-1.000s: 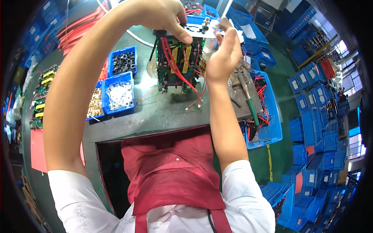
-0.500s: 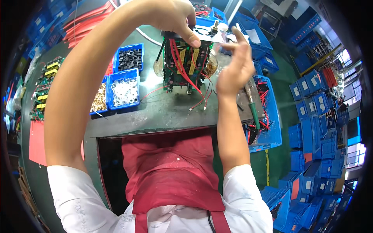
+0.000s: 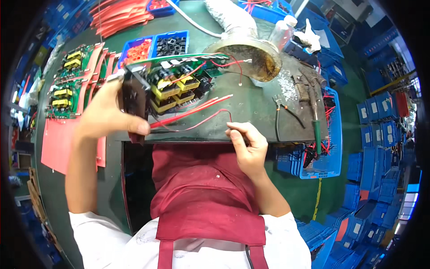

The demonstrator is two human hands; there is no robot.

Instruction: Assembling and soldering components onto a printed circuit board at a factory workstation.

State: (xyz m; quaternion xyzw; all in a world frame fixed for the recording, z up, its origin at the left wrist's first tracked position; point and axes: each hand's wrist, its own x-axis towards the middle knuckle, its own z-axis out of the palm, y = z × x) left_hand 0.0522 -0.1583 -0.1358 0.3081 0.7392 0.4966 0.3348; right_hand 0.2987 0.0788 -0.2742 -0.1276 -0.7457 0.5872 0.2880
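A circuit board assembly (image 3: 181, 89) with yellow transformers lies on the bench, its dark end panel (image 3: 135, 96) facing left. My left hand (image 3: 105, 116) is closed around that panel, thumb on the near side. Red wires (image 3: 192, 110) run rightward from the assembly, their tips loose. In front of them, a thin red wire (image 3: 210, 119) arcs over to my right hand (image 3: 249, 145). The thumb and forefinger there are pinched at its end, above the bench's front edge.
Cutting pliers (image 3: 286, 110) and a green-handled soldering iron (image 3: 317, 130) lie at the right, beside a blue basket (image 3: 338, 148). Behind the assembly opens a fume duct (image 3: 244, 49). Small parts bins (image 3: 172, 45) stand at the back; more boards (image 3: 67, 96) lie at the left.
The assembly has gone from upright to lying with its panel leftward. My left hand moved down and left with it. My right hand came down and now pinches a wire.
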